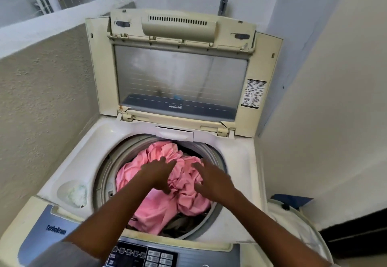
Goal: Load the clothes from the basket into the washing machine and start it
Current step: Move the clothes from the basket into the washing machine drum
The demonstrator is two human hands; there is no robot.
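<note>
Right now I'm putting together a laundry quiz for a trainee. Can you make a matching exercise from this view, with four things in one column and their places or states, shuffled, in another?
Things
1. lid
2. pink garment
3. control panel
4. warning sticker

Places or states
A. in the drum, under the left hand and right hand
B. on the right side of the lid's frame
C. raised open at the back
D. at the front edge, nearest the camera

Pairs: 1-C, 2-A, 3-D, 4-B

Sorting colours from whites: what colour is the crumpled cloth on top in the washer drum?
Pink, plain: the crumpled pink cloth shows clearly in the head view.
</note>
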